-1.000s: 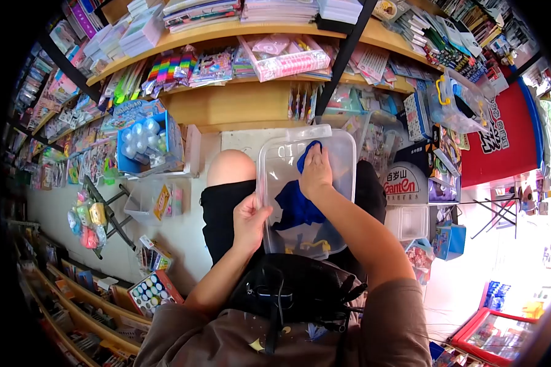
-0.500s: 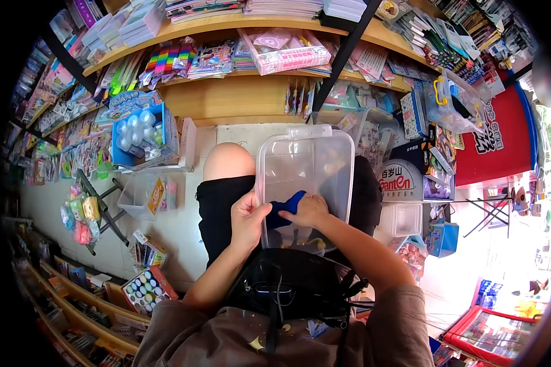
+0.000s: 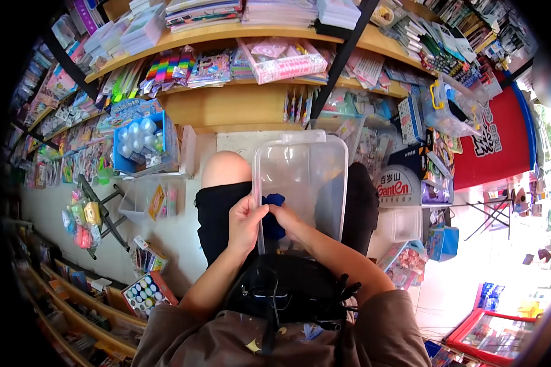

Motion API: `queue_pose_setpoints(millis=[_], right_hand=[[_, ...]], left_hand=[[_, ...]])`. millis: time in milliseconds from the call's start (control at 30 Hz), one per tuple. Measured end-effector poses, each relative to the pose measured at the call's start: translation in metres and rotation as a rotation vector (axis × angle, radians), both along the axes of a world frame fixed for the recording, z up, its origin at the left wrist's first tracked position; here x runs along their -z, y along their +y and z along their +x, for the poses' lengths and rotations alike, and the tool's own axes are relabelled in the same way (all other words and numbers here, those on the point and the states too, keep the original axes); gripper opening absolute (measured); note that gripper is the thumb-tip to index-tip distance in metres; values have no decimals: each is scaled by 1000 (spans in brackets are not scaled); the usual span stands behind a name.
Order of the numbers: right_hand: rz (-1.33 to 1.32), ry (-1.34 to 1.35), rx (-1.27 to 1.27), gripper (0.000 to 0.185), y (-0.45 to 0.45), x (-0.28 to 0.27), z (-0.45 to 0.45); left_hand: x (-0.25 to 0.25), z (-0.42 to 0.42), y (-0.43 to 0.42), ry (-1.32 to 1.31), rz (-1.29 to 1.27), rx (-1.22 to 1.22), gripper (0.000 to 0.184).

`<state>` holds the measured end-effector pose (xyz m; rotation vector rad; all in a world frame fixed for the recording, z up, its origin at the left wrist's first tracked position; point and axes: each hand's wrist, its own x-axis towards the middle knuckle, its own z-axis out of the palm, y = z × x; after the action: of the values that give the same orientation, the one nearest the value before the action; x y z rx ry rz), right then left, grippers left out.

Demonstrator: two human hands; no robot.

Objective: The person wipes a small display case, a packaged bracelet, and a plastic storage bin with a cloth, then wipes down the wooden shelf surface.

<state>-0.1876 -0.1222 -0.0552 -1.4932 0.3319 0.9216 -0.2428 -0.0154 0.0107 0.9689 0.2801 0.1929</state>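
Observation:
A clear plastic bin (image 3: 300, 168) rests across my lap, tilted toward me. My left hand (image 3: 245, 221) is closed on its left wall, with the thumb over the rim. Inside the bin, against that same wall, my right hand (image 3: 286, 219) presses a crumpled dark blue cloth (image 3: 274, 232). The fingers of the right hand are partly hidden by the cloth and curl around it. Both thumbs are close together at the rim. A black bag (image 3: 275, 284) at my waist covers the near end of the bin.
Ahead stand wooden shelves (image 3: 226, 104) with stationery and a pink box (image 3: 291, 66). On the left are a blue display box (image 3: 142, 144), a folding stool (image 3: 107, 214) and a clear tub (image 3: 147, 200). On the right are a printed carton (image 3: 404, 183) and a red-covered table (image 3: 502, 140).
My right hand has moved left with the blue cloth, from the bin's middle to its left wall beside my left hand. The left hand keeps its hold; the view has shifted slightly.

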Motion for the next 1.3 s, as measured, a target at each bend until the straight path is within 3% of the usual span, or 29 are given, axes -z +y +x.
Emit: queue_pose_setpoints(millis=[133, 300, 400, 433, 567, 667, 733, 800, 867, 933, 967, 1000, 1067, 1133, 1200, 1300], right_hand=[[312, 114, 59, 32, 4, -37, 28], [475, -87, 183, 16, 21, -107, 76], [524, -111, 238, 17, 24, -109, 81], [533, -56, 289, 20, 19, -118, 78], [820, 161, 448, 25, 4, -122, 75], [580, -219, 387, 25, 15, -105, 74], [354, -551, 493, 12, 36, -83, 78], [478, -329, 275, 9, 24, -81, 80], [358, -370, 274, 13, 25, 17, 118], [215, -409, 289, 16, 28, 19, 127], [132, -429, 300, 17, 33, 20, 128], [49, -448, 306, 18, 38, -2, 122], [198, -372, 294, 16, 44, -21, 120], [156, -312, 224, 17, 45, -30, 126], [725, -143, 368, 20, 39, -49, 104], [264, -395, 161, 19, 37, -77, 98]], left_hand=[[-8, 4, 1, 55, 49, 1, 29], [-3, 4, -3, 91, 25, -11, 10], [-11, 5, -4, 71, 40, -17, 3], [-4, 5, -2, 31, 24, 24, 10], [-2, 9, -4, 6, 21, 36, 10], [-8, 11, -6, 19, 7, 71, 3], [-4, 8, -2, 27, 40, 104, 9], [-7, 4, 0, 19, 46, 159, 19], [-6, 5, 1, 1, 61, 188, 27], [0, 9, -1, -27, 83, 198, 32], [2, 11, 3, -41, 38, 200, 26], [1, 13, 1, -16, 24, 177, 23], [-5, 16, -4, 35, -6, 121, 19], [2, 22, -3, 46, 5, 67, 12], [2, 23, -5, 27, -38, 52, 7], [14, 23, -12, -17, -74, -75, 26]])
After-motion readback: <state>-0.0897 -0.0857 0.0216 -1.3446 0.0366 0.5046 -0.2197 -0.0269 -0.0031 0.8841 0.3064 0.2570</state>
